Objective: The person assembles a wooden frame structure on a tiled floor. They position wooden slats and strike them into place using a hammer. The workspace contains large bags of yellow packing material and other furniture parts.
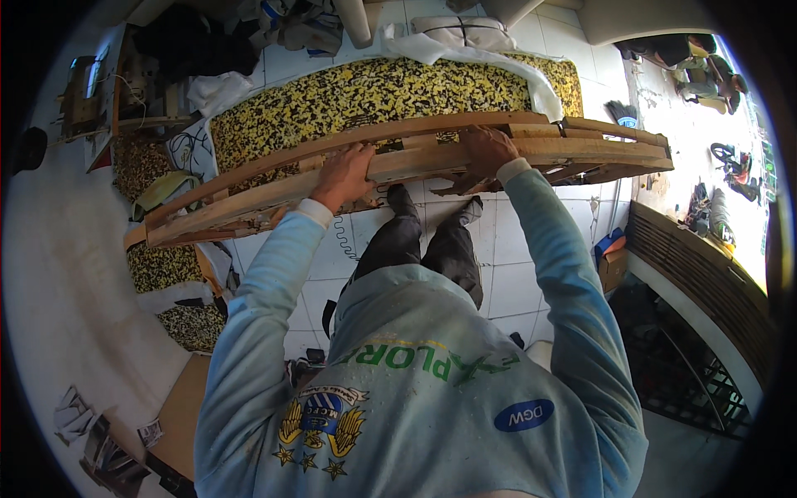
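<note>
A long wooden frame (423,163) of bare timber rails stretches across in front of me, over the tiled floor. My left hand (344,175) is wrapped round its near rail, left of the middle. Farther right, my right hand (488,151) grips the same frame, its fingers over the rail. Both arms reach forward, in pale blue sleeves. Beyond the frame lies a large yellow-and-black speckled foam slab (365,100), partly hidden by the timber. A wavy metal spring (343,238) shows below the frame near my left hand.
More speckled foam pieces (166,268) lie at the left beside the wall. White cloth (544,91) drapes over the slab's right end. A slatted brown wooden panel (693,253) stands at the right, near a small cardboard box (613,270). A bundled white package (463,33) lies at the back.
</note>
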